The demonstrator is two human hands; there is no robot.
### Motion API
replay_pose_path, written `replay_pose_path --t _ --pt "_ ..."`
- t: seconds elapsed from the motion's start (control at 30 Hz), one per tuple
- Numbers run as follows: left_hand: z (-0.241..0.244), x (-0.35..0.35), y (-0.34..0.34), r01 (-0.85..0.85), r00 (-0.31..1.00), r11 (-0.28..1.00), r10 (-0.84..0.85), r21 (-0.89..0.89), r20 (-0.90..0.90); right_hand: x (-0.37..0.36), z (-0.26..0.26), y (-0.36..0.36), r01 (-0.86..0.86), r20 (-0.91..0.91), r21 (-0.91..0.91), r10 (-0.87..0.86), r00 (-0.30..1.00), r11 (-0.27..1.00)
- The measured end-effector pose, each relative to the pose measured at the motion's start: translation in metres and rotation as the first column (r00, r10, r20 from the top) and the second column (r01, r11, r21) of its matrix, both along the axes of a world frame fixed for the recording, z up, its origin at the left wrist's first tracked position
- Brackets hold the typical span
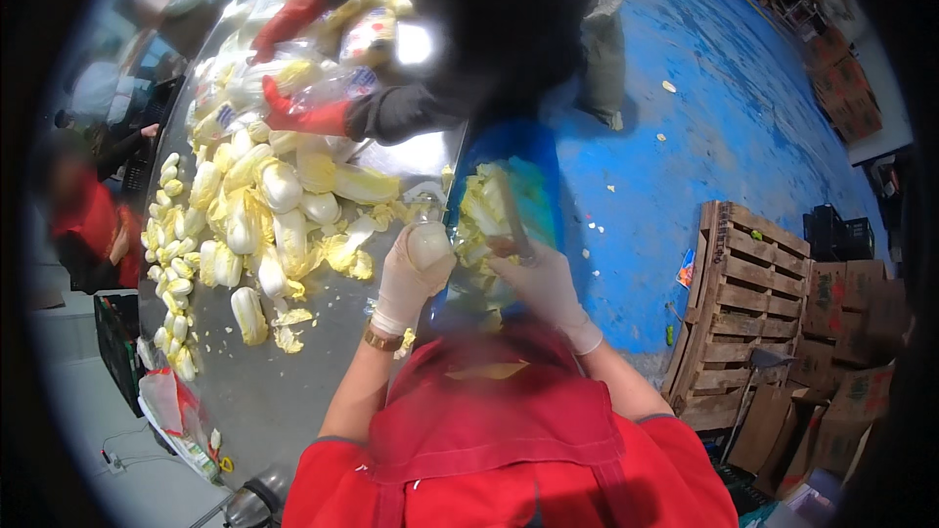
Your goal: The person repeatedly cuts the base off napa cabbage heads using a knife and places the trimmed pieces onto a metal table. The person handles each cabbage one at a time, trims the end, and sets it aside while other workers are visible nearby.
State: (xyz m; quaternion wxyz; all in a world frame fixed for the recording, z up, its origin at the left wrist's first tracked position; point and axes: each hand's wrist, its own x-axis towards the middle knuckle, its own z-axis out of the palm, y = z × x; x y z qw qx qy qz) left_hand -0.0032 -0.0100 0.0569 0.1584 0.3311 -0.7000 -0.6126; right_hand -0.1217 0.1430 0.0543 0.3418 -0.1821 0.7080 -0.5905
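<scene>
My gloved left hand (411, 282) grips a napa cabbage (431, 246) at the table's edge, its pale rounded end facing up. In my gloved right hand (546, 290) is a knife (512, 216), its blade blurred and pointing away from me. Below the knife, a blue bin (552, 161) holds loose yellow-green cabbage leaves (480, 209). Left of my hands, a heap of whole napa cabbages (279, 187) covers much of the metal table (271, 396). Torn outer leaves (345, 253) lie near my left hand.
A co-worker in dark clothing with red gloves (312, 114) handles plastic-wrapped cabbages across from me. Another person in red (88, 213) is at the table's far left. On the blue floor (623, 235) stand a filled sack (603, 59), a wooden pallet (755, 308) and cardboard boxes (843, 308).
</scene>
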Motion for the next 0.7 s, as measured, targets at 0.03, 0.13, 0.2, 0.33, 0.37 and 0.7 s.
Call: replay_pose_path --t 0.03,0.13,0.2,0.33,0.37,0.7 --pt "0.003 0.002 0.003 0.064 0.995 0.993 -0.057 -0.101 0.077 0.000 0.006 -0.006 -0.049 -0.178 -0.018 0.045 0.983 0.999" --pt "-0.039 0.012 -0.006 0.272 0.960 0.769 -0.259 -0.579 0.106 0.001 0.020 -0.021 -0.173 -0.587 0.011 0.147 0.796 0.985" --pt "-0.038 0.016 -0.004 0.360 0.930 0.806 -0.272 -0.470 0.247 0.006 0.016 -0.026 -0.198 -0.590 0.028 0.176 0.788 0.980" --pt "-0.029 0.027 0.004 0.329 0.937 0.919 -0.288 -0.218 0.197 0.006 -0.006 -0.025 -0.301 -0.579 0.091 0.296 0.759 0.949" --pt "-0.016 0.028 0.008 0.308 0.937 0.946 -0.284 -0.097 0.203 0.005 -0.010 -0.023 -0.266 -0.592 0.117 0.282 0.755 0.957" --pt "-0.032 0.098 -0.020 -0.010 0.926 0.747 0.258 0.665 -0.275 -0.010 -0.064 0.015 -0.579 -0.227 0.587 0.802 0.553 0.566"
